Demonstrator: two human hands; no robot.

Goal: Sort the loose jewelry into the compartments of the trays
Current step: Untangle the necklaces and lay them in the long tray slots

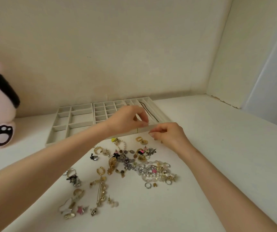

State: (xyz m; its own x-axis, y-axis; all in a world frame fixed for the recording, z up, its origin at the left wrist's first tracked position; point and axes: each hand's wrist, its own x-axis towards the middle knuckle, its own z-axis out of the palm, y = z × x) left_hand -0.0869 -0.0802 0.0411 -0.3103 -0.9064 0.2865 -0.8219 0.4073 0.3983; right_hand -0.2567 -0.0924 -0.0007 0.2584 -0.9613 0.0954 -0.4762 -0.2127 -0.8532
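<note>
Left hand [127,119] over the long-slot tray [149,102], right hand [169,134] at its front edge, both pinched; holding something fine? Can't tell. Jewelry [134,163] heaped before it. Best lower gently, straight along one slot.

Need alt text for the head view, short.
The left hand and right hand hover, fingers pinched, at the front edge of the rightmost tray; what they hold is unclear. Loose jewelry lies piled on the white table before three trays.
</note>
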